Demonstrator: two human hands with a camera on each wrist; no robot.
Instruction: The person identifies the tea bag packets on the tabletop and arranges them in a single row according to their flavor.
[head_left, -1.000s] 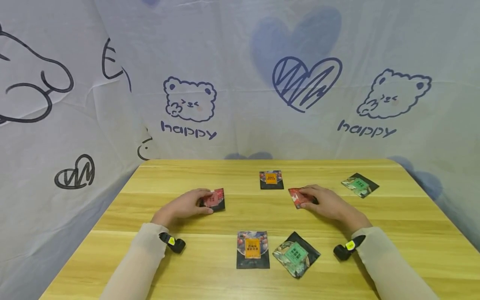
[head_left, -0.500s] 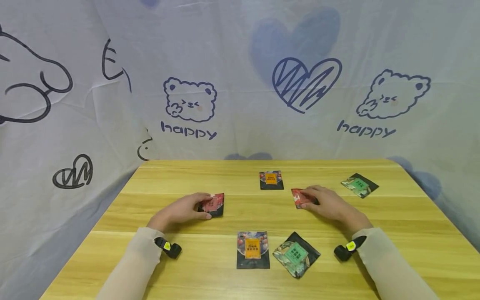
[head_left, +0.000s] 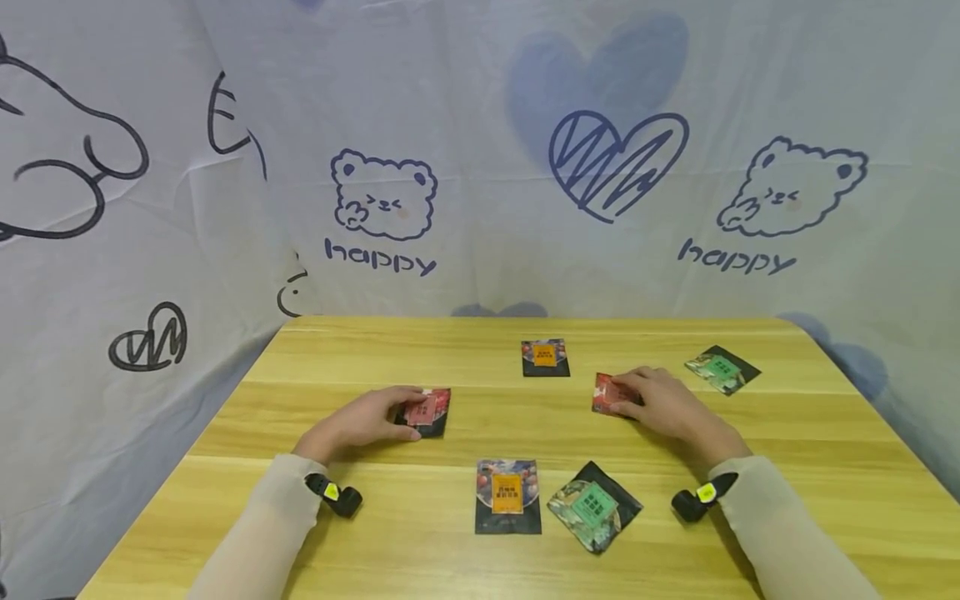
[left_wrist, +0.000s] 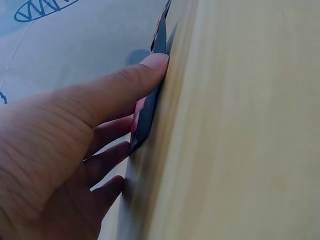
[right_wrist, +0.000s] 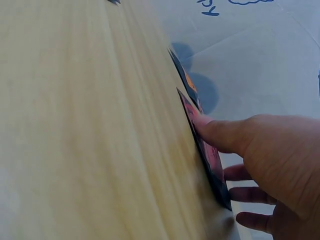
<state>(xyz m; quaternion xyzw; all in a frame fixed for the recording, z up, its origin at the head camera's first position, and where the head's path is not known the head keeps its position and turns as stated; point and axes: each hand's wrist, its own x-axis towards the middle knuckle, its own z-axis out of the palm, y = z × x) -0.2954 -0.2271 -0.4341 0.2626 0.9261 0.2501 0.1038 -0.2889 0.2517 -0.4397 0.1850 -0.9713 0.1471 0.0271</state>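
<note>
At the left of the table lies a red-and-black sachet (head_left: 433,410), its left part hidden by my left hand (head_left: 366,422). My left thumb (left_wrist: 125,82) is at the sachet's near edge and the fingers bend at its far side, holding it between them. On the right, a second red-and-black sachet (head_left: 602,393) lies partly beneath my right hand (head_left: 666,406). In the right wrist view the right thumb (right_wrist: 222,135) lies on this sachet's printed face, with the other fingers at its far edge; I grip it close to the tabletop.
An orange-labelled sachet (head_left: 546,358) lies at the back, and a green-labelled sachet (head_left: 723,370) at the back right. Nearer are another orange-labelled sachet (head_left: 507,497) and a tilted green-labelled sachet (head_left: 595,507). Behind the wooden table (head_left: 405,558) hangs a printed white cloth (head_left: 480,108).
The left hand has drawn its red sachet slightly towards me. The right hand and its red sachet have shifted a little to the right. The other sachets stay where they were.
</note>
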